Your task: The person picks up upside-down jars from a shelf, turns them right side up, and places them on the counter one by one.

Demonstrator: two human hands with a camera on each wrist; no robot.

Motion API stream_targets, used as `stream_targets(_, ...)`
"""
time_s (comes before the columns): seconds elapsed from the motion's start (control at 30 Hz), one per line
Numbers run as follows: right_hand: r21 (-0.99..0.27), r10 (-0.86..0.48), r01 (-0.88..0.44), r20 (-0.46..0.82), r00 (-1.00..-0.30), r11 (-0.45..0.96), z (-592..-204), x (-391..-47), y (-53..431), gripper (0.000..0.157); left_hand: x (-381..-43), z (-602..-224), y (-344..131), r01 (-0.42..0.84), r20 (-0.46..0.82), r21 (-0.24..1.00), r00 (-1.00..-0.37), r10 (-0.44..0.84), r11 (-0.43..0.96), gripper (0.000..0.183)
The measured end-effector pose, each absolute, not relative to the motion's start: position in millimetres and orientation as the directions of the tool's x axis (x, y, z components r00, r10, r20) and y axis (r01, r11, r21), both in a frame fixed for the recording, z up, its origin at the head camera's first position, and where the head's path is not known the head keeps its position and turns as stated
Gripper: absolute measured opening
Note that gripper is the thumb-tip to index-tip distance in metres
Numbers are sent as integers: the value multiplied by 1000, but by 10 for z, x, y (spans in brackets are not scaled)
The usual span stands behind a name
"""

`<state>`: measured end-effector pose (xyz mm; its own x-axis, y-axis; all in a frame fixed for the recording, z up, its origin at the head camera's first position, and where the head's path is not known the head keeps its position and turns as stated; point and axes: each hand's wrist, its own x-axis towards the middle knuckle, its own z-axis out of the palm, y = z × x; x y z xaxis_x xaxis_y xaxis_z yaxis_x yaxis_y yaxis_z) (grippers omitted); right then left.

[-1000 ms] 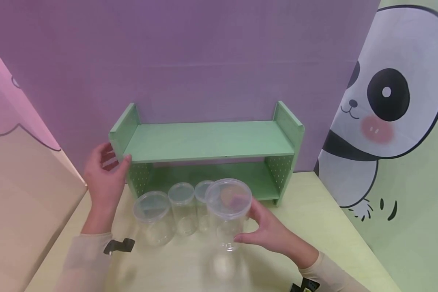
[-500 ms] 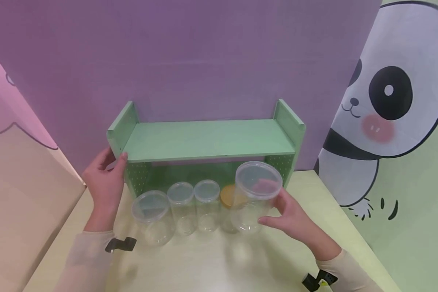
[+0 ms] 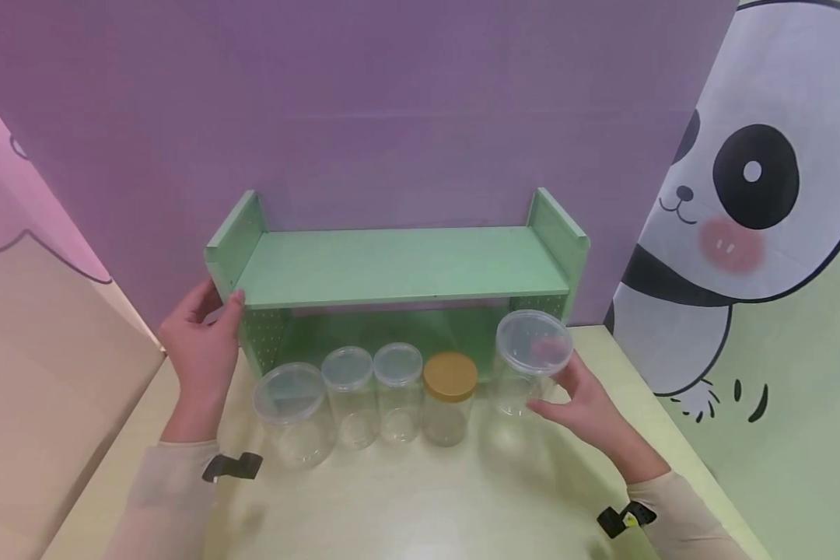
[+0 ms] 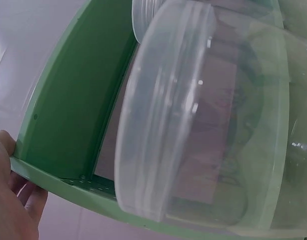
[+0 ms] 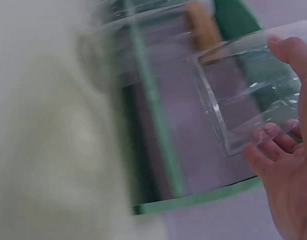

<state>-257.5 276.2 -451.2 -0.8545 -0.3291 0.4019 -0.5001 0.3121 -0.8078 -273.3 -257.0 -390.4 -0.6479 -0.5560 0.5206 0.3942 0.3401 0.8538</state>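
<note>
My right hand (image 3: 591, 408) grips a clear jar (image 3: 521, 369) with a translucent lid, thumb on its near side and fingers behind. The jar hangs upright before the right end of a green two-tier shelf (image 3: 402, 264), apparently just off the table. In the right wrist view, fingers show through the clear wall. My left hand (image 3: 203, 346) holds the shelf's left side panel, thumb at the front edge and fingers on the outer face. Left of the held jar stand a jar with a tan lid (image 3: 450, 377), two slim lidded jars (image 3: 400, 393) and a wide lidded jar (image 3: 296, 416).
The row of jars stands on a pale wooden table (image 3: 392, 505), in front of the shelf's lower tier. Behind the shelf is a purple backdrop (image 3: 406, 117). A panda-printed wall (image 3: 756, 311) bounds the right, and a pink and beige wall (image 3: 49, 373) the left.
My right hand has carried the jar rightward, past the tan-lidded jar, which was hidden and now shows fully. My left hand stays on the shelf's side panel.
</note>
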Motion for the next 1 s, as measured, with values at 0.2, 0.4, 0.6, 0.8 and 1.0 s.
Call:
stream_targets(0.2,-853,-318,-422,326,-890,306,-4888,-2641,2702,103,-2750,-3912,-2584,380,508,861,-649,-566,337,39)
stream_targets(0.4,-890,-293,-358,276,-915,281,-5123,-2705,2608,101,-2743,-3897,-2600,384,505,863,-637,-582,328,38)
stream_targets(0.6,-889,-284,-362,283,-916,280,-5250,-2699,2565,100,-2752,-3921,-2596,380,494,869,-644,-584,316,38)
stream_targets(0.8,-882,-288,-361,276,-917,302,-5360,-2716,2562,100,-2769,-3931,-2579,382,504,864,-636,-584,329,38)
stream_targets(1.0,-892,-301,-326,233,-925,312,-5425,-2745,2564,101,-2784,-3937,-2581,375,513,858,-629,-584,351,38)
